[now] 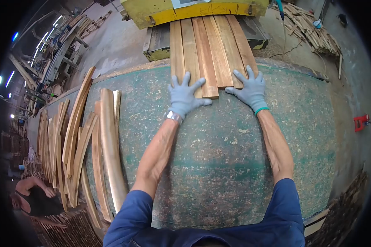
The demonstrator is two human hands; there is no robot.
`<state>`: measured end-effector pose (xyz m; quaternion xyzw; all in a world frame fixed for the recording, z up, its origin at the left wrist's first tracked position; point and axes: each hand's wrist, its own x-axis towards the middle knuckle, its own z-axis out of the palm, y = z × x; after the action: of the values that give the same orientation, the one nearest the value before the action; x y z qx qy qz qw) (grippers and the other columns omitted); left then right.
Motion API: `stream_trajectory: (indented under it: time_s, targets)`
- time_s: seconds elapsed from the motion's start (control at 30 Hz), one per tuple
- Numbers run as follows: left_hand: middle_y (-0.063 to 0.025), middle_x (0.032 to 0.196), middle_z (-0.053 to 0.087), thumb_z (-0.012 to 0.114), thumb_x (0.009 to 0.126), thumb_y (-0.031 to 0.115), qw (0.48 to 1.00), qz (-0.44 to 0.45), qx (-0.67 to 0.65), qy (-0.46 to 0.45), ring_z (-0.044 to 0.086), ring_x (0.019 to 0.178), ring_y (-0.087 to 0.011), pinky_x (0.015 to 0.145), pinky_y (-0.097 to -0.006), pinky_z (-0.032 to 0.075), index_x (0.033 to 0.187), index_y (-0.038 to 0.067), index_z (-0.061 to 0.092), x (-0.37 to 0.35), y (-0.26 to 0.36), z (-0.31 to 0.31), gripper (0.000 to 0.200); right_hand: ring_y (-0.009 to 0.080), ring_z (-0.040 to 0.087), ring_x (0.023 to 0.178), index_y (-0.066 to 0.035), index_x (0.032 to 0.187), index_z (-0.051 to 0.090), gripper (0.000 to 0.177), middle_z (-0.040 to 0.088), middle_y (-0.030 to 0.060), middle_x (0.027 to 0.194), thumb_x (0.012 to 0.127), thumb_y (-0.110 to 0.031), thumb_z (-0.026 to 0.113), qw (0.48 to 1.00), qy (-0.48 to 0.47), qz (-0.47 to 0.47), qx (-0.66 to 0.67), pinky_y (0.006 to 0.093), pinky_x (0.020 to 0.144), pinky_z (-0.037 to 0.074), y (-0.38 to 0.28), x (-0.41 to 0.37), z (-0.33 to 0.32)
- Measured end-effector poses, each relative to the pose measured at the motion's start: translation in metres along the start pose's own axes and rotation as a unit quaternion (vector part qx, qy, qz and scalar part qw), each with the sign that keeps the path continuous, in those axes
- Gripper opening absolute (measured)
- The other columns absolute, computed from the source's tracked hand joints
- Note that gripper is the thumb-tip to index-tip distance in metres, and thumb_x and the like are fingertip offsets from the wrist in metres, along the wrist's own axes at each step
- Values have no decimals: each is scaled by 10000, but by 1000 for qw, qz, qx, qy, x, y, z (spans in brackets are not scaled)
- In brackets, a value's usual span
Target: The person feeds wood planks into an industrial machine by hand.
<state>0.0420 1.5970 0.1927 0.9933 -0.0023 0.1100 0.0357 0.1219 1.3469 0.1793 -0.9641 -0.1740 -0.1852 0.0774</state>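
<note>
Several wooden planks lie side by side, their far ends under a yellow machine and their near ends at uneven lengths on the green table. My left hand, in a grey glove, rests with spread fingers on the near ends of the left planks, its thumb pointing right. My right hand, gloved too, lies with fingers apart over the ends of the right planks. Between the two hands, the middle planks' ends show.
Loose wood strips lie along the table's left side. At the lower left is another person beside stacked wood. A scrap wood pile is on the floor at the back right, and a red object is at the far right.
</note>
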Motion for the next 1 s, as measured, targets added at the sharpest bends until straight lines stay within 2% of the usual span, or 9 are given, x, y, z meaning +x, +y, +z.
stream_trajectory:
  time_s: [0.03, 0.3, 0.53, 0.67, 0.8, 0.83, 0.93, 0.97, 1.0]
  targets:
    - [-112, 1501, 400, 698, 544, 817, 1000, -1, 10, -10, 306, 1334, -436, 1059, -596, 283, 1342, 442, 560, 11, -2, 1, 892, 423, 403, 1203, -347, 1310, 614, 807, 434, 152, 1468, 657, -820, 627, 1000, -11, 3, -6, 522, 999, 364, 1, 5, 0]
    - [-117, 1532, 346, 674, 593, 824, 999, -3, 10, -40, 261, 1377, -442, 1099, -628, 237, 1389, 442, 498, 93, -29, 15, 900, 404, 387, 1246, -367, 1452, 451, 890, 347, 122, 1536, 719, -870, 496, 991, -106, 28, -75, 499, 1030, 350, -3, 78, 18]
    - [-111, 1532, 356, 643, 602, 854, 1000, -9, 13, -23, 300, 1370, -403, 1085, -593, 258, 1390, 434, 502, 133, -41, 26, 904, 388, 426, 1212, -353, 1458, 443, 903, 335, 129, 1541, 718, -866, 507, 993, -71, 11, -88, 474, 1013, 372, 5, 116, 47]
    - [-113, 1540, 349, 646, 603, 850, 1000, -10, 9, -8, 304, 1372, -401, 1084, -583, 254, 1397, 433, 495, 152, -53, 35, 909, 411, 407, 1264, -346, 1475, 418, 916, 324, 125, 1540, 725, -866, 504, 991, -112, 11, -74, 472, 1007, 386, 4, 136, 53]
    - [-116, 1540, 344, 621, 628, 855, 999, -10, 18, -30, 290, 1378, -422, 1096, -597, 232, 1413, 434, 473, 168, -63, 38, 903, 420, 386, 1303, -347, 1489, 393, 946, 320, 116, 1541, 709, -870, 511, 992, -104, 14, -75, 498, 1042, 370, 1, 155, 66]
    - [-136, 1555, 315, 626, 629, 849, 998, -16, 4, -59, 232, 1419, -452, 1124, -629, 188, 1438, 429, 437, 173, -64, 35, 931, 432, 373, 1328, -345, 1494, 384, 963, 304, 115, 1555, 699, -874, 511, 992, -110, 23, -63, 513, 1068, 349, 0, 159, 69]
    - [-131, 1550, 328, 610, 591, 878, 998, -20, -13, -65, 230, 1425, -446, 1124, -685, 131, 1471, 417, 400, 187, -73, 39, 1015, 444, 361, 1350, -343, 1503, 365, 978, 295, 120, 1566, 696, -878, 506, 989, -129, 27, -72, 522, 1080, 335, -3, 173, 73]
    - [-135, 1575, 284, 609, 596, 874, 997, -12, -4, -80, 204, 1440, -455, 1126, -698, 105, 1483, 416, 377, 194, -75, 38, 1025, 453, 373, 1349, -334, 1502, 367, 980, 307, 126, 1566, 698, -879, 498, 988, -128, 24, -87, 536, 1088, 324, -4, 176, 72]
    - [-139, 1601, 240, 607, 601, 870, 995, -16, 8, -97, 179, 1455, -465, 1129, -711, 80, 1496, 415, 354, 196, -78, 35, 1035, 459, 391, 1341, -327, 1490, 381, 940, 336, 129, 1551, 725, -861, 490, 992, -88, 7, -89, 547, 1079, 331, 0, 180, 85]
